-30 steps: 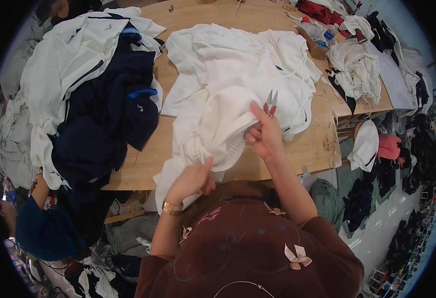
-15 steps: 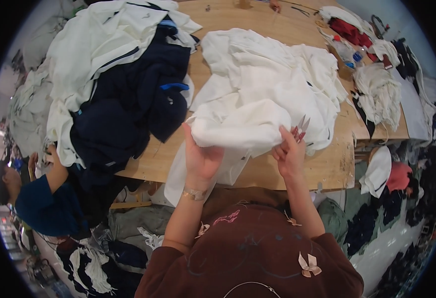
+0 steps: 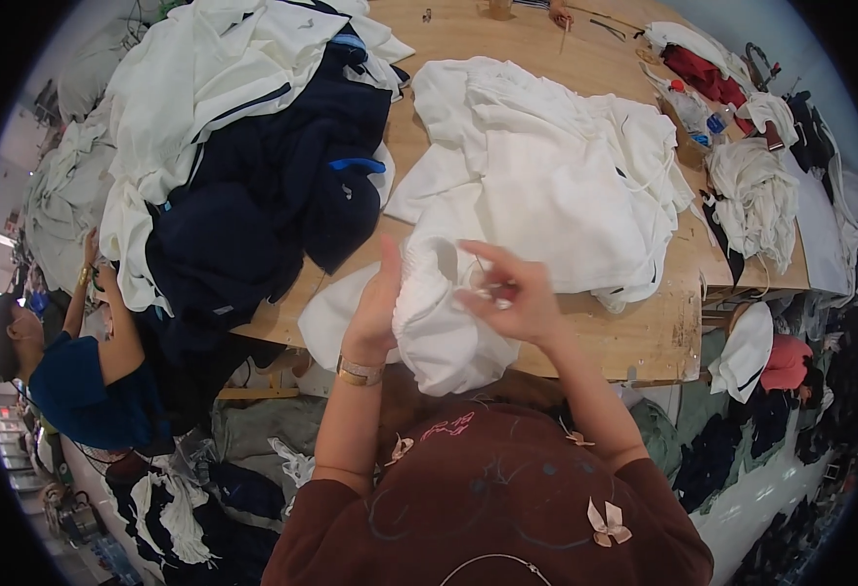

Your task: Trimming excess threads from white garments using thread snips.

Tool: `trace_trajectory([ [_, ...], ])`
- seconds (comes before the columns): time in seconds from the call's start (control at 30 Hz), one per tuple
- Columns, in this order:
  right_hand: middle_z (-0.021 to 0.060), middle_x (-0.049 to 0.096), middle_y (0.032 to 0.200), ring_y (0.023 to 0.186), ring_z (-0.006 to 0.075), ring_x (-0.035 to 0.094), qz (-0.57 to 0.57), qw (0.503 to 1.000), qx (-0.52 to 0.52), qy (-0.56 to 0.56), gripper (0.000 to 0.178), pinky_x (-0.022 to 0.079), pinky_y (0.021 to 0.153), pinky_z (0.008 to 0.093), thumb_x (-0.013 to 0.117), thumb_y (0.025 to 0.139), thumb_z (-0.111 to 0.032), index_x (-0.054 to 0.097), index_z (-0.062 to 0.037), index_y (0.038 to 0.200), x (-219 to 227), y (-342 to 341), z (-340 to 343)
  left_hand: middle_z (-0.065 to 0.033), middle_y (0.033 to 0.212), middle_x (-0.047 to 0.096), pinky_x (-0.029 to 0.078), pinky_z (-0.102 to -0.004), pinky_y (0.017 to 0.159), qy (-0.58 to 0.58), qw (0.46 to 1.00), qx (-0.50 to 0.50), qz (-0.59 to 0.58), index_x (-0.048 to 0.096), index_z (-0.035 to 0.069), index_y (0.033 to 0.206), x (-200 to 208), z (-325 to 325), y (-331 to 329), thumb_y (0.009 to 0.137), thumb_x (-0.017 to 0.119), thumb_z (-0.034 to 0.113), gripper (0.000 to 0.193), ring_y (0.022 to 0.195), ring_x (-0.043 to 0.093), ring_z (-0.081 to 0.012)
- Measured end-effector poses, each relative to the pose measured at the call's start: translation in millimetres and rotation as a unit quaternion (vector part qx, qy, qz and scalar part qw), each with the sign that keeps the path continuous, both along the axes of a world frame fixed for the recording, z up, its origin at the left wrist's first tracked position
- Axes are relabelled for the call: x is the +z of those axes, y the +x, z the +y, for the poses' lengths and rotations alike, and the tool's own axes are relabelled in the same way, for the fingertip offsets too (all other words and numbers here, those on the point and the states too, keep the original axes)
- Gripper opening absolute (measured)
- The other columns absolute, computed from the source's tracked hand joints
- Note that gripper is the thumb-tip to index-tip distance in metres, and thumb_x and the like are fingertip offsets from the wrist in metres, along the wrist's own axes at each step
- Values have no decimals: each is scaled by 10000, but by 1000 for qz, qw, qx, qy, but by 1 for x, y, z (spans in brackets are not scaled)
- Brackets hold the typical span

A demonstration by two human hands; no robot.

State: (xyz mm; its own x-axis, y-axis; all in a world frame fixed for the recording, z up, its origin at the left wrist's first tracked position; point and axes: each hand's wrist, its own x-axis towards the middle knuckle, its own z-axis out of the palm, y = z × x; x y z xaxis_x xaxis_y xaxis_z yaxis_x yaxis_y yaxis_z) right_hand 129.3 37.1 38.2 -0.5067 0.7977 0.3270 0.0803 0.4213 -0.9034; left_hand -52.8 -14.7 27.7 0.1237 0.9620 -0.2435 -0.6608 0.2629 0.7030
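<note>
A white garment (image 3: 458,356) hangs over the table's near edge, its gathered elastic opening turned up between my hands. My left hand (image 3: 378,311) holds it at the left side of that opening, with part of its fingers hidden by the cloth. My right hand (image 3: 515,305) is just right of the opening, forefinger stretched toward it and blurred by motion. Small red-handled scissors (image 3: 496,291) are tucked in the right hand, mostly covered by its fingers. More white cloth (image 3: 546,176) of the pile spreads out beyond both hands.
Navy and white garments (image 3: 263,195) are heaped on the left of the wooden table (image 3: 634,342). A bundle of white pieces (image 3: 753,200) and a bottle (image 3: 688,103) stand at the right. At far left a co-worker (image 3: 87,381) handles cloth; another person's hand (image 3: 560,14) shows at the far edge.
The gathered edge has been turned upright and drawn nearer to me. My right hand has moved left to the opening, and the scissors' blades no longer stick out clearly.
</note>
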Motion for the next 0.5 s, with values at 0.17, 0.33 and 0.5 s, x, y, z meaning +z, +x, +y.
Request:
trace_trajectory([
  [0.17,23,583,704,590,55,494,-57,991,-26,-119,316,416,561,206,698,785,-173,614,-33,1057,-47,-22,26,-96,1080,618,507,-281,785,73,951,-82,-288,474,-3,1233,21,-1,-3,847,337,672,790,913,619,-169],
  [0.33,41,626,880,740,125,595,300,823,56,-480,158,479,693,268,583,868,-166,608,-21,924,-34,8,51,-190,1198,556,475,-374,887,111,916,-117,-366,486,-63,1207,19,16,-29,822,377,695,857,1025,590,-283],
  [0.5,103,647,833,759,241,625,457,630,136,-614,189,518,747,366,517,901,-206,604,-38,904,7,13,54,-251,1224,515,441,-434,935,44,925,-101,-364,497,-96,1192,-24,30,-44,847,411,613,793,1081,550,-362],
])
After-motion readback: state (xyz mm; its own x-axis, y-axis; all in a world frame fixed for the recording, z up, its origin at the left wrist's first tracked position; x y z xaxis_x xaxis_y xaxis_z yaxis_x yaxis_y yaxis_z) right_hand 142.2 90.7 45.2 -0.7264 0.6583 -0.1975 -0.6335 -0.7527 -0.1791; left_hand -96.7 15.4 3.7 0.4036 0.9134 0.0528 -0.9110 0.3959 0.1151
